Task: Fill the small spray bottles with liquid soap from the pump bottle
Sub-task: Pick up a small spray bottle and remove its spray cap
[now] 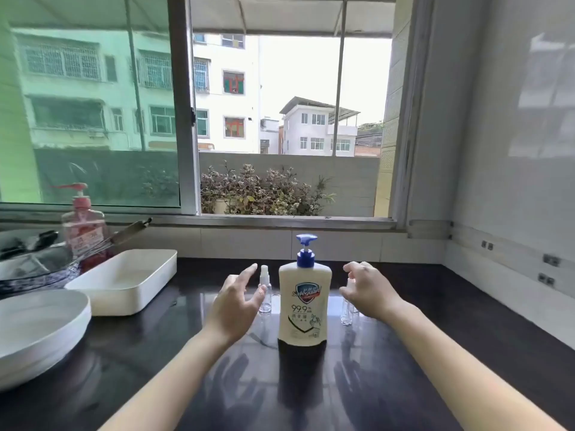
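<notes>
Nearest the camera, two bare forearms reach over a dark, glossy countertop (466, 306) toward a cream Safeguard pump bottle (304, 306) with a blue pump head, standing upright at centre. The left hand (239, 301) hovers with fingers spread and holds nothing, just beside a small clear spray bottle (264, 293) that stands to the left of the pump bottle, cap on and apparently empty. The right hand (368, 290) is likewise spread and empty, poised over a second clear spray bottle (348, 309), partly hidden behind it; whether it touches cannot be told.

The little bottles look light, thin-walled and easy to tip, best pinched around the body while the cap is unscrewed. The pump bottle appears heavy and steady, to be braced at its waist.

Farther left sit a stack of white plates (37, 331) and a white rectangular tray (124, 281), which looks empty. Behind them stands a pink pump dispenser (83, 231) beside a dish rack (31, 259), below an open window (280, 119).
</notes>
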The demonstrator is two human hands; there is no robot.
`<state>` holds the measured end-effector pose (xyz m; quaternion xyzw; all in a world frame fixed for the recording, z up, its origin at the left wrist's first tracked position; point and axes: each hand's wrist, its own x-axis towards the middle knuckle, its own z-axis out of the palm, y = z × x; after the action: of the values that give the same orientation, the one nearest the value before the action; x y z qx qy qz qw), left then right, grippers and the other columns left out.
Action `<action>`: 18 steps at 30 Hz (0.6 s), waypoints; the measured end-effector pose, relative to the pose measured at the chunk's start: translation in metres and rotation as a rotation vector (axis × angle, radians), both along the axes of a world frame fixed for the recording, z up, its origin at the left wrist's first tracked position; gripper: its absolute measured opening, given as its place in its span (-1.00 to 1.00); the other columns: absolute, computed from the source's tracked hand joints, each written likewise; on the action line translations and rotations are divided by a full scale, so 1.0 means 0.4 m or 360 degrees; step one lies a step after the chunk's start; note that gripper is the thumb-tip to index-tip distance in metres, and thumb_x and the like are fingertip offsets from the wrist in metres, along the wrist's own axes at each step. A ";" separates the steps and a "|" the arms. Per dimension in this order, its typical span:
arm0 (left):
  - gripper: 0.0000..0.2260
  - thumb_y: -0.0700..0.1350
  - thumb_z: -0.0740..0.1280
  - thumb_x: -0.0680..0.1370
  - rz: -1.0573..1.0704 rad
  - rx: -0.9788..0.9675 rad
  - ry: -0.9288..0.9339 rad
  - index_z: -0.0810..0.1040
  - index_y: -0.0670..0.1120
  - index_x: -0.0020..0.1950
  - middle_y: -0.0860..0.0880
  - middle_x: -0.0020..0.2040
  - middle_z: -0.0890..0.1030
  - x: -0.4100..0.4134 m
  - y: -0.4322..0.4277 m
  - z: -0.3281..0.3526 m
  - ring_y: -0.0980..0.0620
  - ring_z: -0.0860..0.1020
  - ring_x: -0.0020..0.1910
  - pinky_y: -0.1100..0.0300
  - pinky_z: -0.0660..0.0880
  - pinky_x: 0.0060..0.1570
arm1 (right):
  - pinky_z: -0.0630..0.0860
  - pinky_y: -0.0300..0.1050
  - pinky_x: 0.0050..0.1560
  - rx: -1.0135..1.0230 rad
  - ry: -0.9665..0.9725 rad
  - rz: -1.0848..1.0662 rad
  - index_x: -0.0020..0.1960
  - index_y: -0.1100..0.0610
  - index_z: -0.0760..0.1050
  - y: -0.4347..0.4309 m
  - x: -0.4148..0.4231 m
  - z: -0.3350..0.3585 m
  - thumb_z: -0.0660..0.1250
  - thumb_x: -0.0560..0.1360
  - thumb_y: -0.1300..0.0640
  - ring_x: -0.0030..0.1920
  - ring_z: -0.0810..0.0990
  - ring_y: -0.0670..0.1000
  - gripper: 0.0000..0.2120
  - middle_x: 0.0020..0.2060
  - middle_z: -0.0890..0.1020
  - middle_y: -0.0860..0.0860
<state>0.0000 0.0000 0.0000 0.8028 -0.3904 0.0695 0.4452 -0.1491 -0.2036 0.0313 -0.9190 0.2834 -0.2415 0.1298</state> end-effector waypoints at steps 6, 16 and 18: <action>-0.58 0.03 0.23 0.55 -0.0044 -0.0092 0.0024 0.29 0.10 0.41 -0.03 0.23 0.46 -0.024 -0.008 -0.029 0.02 0.54 0.09 -0.02 0.45 0.17 | 0.47 -0.12 0.05 0.0022 -0.0056 0.0002 0.17 0.20 0.48 0.002 0.021 -0.014 0.30 0.43 0.20 0.00 0.54 0.12 -0.68 0.10 0.44 0.14; -0.74 -0.02 0.35 0.47 0.0015 -0.0475 0.0032 0.38 0.04 0.12 0.04 -0.12 0.50 -0.077 -0.022 -0.101 0.10 0.50 -0.22 0.27 0.46 -0.21 | 0.46 -0.10 -0.28 0.0234 -0.0400 0.0081 -0.22 0.28 0.52 0.057 -0.029 -0.043 0.36 0.36 0.22 -0.31 0.51 0.06 -0.89 -0.32 0.61 0.14; -0.80 -0.01 0.38 0.44 -0.0058 -0.0551 -0.0031 0.39 0.07 -0.04 0.08 -0.20 0.50 -0.092 -0.024 -0.100 0.09 0.47 -0.26 0.34 0.41 -0.24 | 0.45 -0.21 -0.31 0.0241 -0.0590 0.0071 -0.20 0.20 0.55 0.078 -0.059 -0.033 0.44 0.32 0.19 -0.34 0.52 -0.05 -0.88 -0.38 0.58 0.02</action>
<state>-0.0366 -0.0095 -0.0398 0.7062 -0.3913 0.1354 0.5743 -0.1729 -0.1723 0.0180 -0.8524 0.2515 -0.3817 0.2538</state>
